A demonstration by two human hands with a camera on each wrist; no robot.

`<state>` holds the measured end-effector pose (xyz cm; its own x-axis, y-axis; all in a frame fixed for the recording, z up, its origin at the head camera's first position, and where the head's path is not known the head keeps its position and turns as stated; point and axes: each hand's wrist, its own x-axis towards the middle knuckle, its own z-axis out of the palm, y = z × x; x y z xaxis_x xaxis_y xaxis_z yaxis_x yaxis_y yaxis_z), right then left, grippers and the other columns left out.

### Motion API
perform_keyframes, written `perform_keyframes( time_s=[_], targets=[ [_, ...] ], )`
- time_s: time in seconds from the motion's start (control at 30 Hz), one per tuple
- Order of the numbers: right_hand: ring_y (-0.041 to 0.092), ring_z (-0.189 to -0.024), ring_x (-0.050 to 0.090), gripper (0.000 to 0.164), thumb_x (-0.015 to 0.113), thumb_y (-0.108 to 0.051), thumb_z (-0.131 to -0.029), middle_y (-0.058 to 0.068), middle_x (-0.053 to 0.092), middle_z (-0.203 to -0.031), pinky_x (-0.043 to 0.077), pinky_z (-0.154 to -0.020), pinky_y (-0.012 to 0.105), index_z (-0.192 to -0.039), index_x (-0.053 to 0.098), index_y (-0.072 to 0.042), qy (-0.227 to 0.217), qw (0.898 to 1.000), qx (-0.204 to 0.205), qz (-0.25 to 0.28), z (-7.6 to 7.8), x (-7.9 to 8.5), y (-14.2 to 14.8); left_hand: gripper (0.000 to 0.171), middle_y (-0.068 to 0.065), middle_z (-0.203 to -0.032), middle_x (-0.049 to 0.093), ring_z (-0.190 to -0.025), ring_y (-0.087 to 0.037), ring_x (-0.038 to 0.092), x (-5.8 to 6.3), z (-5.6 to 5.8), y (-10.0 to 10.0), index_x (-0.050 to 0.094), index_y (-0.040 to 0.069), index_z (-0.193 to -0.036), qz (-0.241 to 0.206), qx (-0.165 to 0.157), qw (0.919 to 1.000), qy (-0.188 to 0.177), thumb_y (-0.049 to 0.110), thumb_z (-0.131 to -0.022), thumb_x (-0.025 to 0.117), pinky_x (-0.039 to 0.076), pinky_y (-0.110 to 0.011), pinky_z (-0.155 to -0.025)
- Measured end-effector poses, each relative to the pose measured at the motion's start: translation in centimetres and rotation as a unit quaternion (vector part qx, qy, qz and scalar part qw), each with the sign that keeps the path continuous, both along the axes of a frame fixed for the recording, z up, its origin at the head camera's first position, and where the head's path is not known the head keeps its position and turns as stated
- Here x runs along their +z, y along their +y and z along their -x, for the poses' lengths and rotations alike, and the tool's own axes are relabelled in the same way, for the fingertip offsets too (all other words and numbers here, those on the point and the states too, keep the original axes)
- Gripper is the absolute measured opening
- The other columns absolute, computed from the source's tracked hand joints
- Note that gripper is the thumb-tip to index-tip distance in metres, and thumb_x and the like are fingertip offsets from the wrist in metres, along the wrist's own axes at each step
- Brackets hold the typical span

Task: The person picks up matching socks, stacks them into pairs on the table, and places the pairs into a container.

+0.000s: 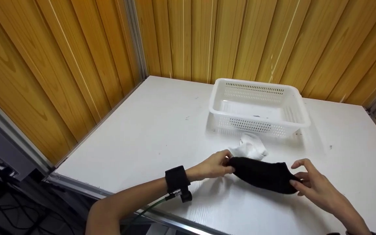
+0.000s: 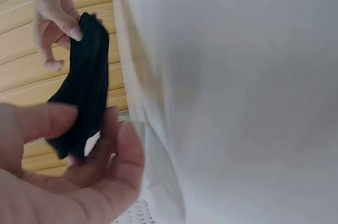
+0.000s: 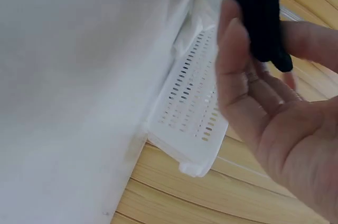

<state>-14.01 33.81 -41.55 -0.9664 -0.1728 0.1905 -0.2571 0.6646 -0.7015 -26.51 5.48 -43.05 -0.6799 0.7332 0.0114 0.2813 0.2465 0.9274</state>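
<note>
A black sock (image 1: 259, 173) is stretched out between both hands, just above the table, near its front edge. My left hand (image 1: 212, 165) pinches its narrow left end between thumb and fingers. At the wider right end, my right hand (image 1: 318, 186) pinches the lower corner with the thumb and fingertips, the index finger raised off the fabric. In the left wrist view the sock (image 2: 90, 71) runs from one hand to the other. Right behind the sock lies a crumpled white cloth (image 1: 251, 147), partly covered by it in the head view.
A white plastic basket (image 1: 259, 119) with slotted sides stands at the back of the white table (image 1: 135, 130), just behind the cloth. Wood-patterned panels (image 1: 188, 39) close off the back and left. A cable (image 1: 153, 205) trails from the left wristband over the table's front edge.
</note>
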Motion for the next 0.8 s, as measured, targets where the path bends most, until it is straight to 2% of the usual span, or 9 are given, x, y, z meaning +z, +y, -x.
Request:
perform_keyframes(
  time_s=[0.07, 0.1, 0.2, 0.27, 0.37, 0.5, 0.63, 0.7, 0.8],
  targets=[
    [0.011, -0.064, 0.062, 0.023, 0.054, 0.008, -0.083, 0.012, 0.062, -0.087, 0.050, -0.051, 0.029, -0.099, 0.045, -0.006, 0.039, 0.999, -0.007, 0.016, 0.2, 0.3, -0.1, 0.021, -0.009, -0.083, 0.066, -0.069, -0.016, 0.059, 0.7, -0.2, 0.0, 0.046, 0.001, -0.097, -0.076, 0.019, 0.9969, -0.004, -0.003, -0.079, 0.057, 0.048, -0.026, -0.057],
    [0.011, -0.063, 0.061, 0.021, 0.052, 0.011, -0.082, 0.009, 0.061, -0.084, 0.050, -0.051, 0.028, -0.093, 0.050, -0.007, 0.061, 0.998, -0.011, 0.018, 0.3, 0.5, -0.2, 0.022, -0.013, -0.083, 0.066, -0.069, -0.016, 0.060, 1.2, -0.4, 0.0, 0.044, -0.001, -0.098, -0.110, 0.023, 0.9936, 0.011, -0.005, -0.079, 0.056, 0.049, -0.026, -0.057],
    [0.012, -0.061, 0.059, 0.030, 0.046, 0.018, -0.081, 0.004, 0.058, -0.081, 0.049, -0.051, 0.026, -0.080, 0.058, -0.009, 0.110, 0.993, -0.019, 0.029, 0.7, 1.1, -0.5, 0.027, -0.016, -0.076, 0.065, -0.063, -0.014, 0.059, 2.9, -0.8, 0.1, 0.041, -0.002, -0.101, -0.185, 0.051, 0.9769, 0.095, -0.008, -0.078, 0.056, 0.047, -0.023, -0.054],
    [0.013, -0.062, 0.058, 0.031, 0.044, 0.016, -0.084, 0.004, 0.058, -0.085, 0.048, -0.054, 0.025, -0.082, 0.062, -0.008, 0.124, 0.991, -0.024, 0.035, 1.0, 1.7, -0.7, 0.031, -0.016, -0.070, 0.064, -0.059, -0.011, 0.058, 4.0, -0.9, 0.3, 0.039, -0.001, -0.103, -0.211, 0.074, 0.9628, 0.152, -0.009, -0.078, 0.056, 0.046, -0.020, -0.051],
    [0.015, -0.066, 0.058, 0.026, 0.042, 0.009, -0.089, 0.008, 0.058, -0.096, 0.048, -0.058, 0.023, -0.094, 0.063, -0.005, 0.137, 0.989, -0.034, 0.047, 1.6, 2.7, -1.0, 0.030, -0.015, -0.069, 0.063, -0.058, -0.012, 0.058, 5.3, -0.5, 0.6, 0.044, 0.000, -0.104, -0.242, 0.102, 0.9430, 0.204, -0.010, -0.078, 0.056, 0.047, -0.021, -0.051],
    [0.015, -0.072, 0.058, 0.024, 0.046, 0.006, -0.089, 0.013, 0.058, -0.102, 0.047, -0.064, 0.018, -0.105, 0.063, -0.001, 0.169, 0.983, -0.046, 0.056, 2.6, 4.3, -1.0, 0.023, -0.016, -0.081, 0.064, -0.061, -0.017, 0.060, 6.7, 0.9, 1.4, 0.058, -0.003, -0.099, -0.276, 0.117, 0.9197, 0.253, -0.013, -0.079, 0.054, 0.047, -0.023, -0.050],
    [0.013, -0.077, 0.057, 0.021, 0.052, 0.007, -0.085, 0.016, 0.061, -0.099, 0.044, -0.066, 0.013, -0.102, 0.065, 0.002, 0.201, 0.974, -0.072, 0.072, 4.0, 5.9, -1.1, 0.021, -0.016, -0.085, 0.065, -0.060, -0.018, 0.060, 7.9, 2.7, 2.2, 0.064, -0.005, -0.096, -0.304, 0.141, 0.9000, 0.279, -0.013, -0.080, 0.053, 0.048, -0.024, -0.050],
    [0.011, -0.079, 0.057, 0.020, 0.053, 0.007, -0.085, 0.016, 0.062, -0.097, 0.043, -0.066, 0.012, -0.099, 0.066, 0.003, 0.212, 0.970, -0.090, 0.078, 5.0, 6.6, -1.1, 0.022, -0.017, -0.085, 0.065, -0.061, -0.021, 0.061, 8.5, 3.6, 2.7, 0.064, -0.005, -0.096, -0.315, 0.155, 0.8919, 0.284, -0.013, -0.080, 0.053, 0.048, -0.023, -0.051],
    [0.008, -0.075, 0.058, 0.020, 0.052, 0.004, -0.086, 0.014, 0.062, -0.097, 0.043, -0.064, 0.012, -0.100, 0.067, 0.002, 0.213, 0.967, -0.118, 0.072, 7.1, 7.7, -1.0, 0.022, -0.017, -0.087, 0.065, -0.064, -0.024, 0.063, 9.2, 5.2, 3.7, 0.064, -0.005, -0.098, -0.307, 0.184, 0.8834, 0.302, -0.012, -0.081, 0.053, 0.048, -0.022, -0.051]
  ],
)
